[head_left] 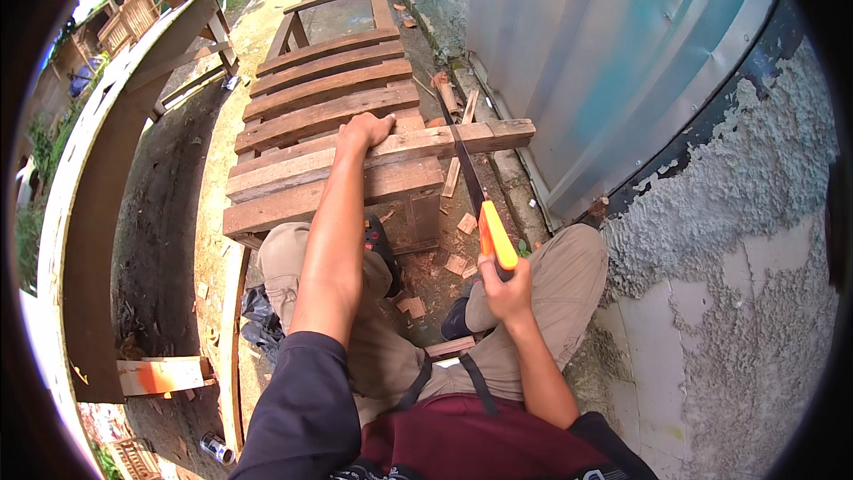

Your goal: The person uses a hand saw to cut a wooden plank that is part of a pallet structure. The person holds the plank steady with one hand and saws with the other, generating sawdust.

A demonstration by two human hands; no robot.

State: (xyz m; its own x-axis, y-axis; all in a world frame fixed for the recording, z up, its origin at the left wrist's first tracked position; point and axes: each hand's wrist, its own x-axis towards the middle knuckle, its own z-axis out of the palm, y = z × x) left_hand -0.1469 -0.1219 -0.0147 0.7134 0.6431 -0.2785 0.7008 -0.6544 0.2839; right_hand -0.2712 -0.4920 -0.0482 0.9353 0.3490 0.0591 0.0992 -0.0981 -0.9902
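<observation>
Outdoors, the slatted bench [311, 92] stands on rough ground [210, 222], metal sheeting [604, 62] to its right. Across the bench's near end lies the plank [413, 146], left hand [364, 132] clamped over it. Right of the bench, the right hand [509, 292] grips the saw [498, 236], blade crossing the plank's overhang; wood scraps [467, 223] lie beneath.

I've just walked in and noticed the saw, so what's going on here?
A person's left hand rests on a wooden beam lying across a slatted wooden frame, while the right hand grips a saw. Its blade crosses the beam's overhanging part, right of the frame; how deep any cut goes can't be told. Wood scraps lie below.
</observation>
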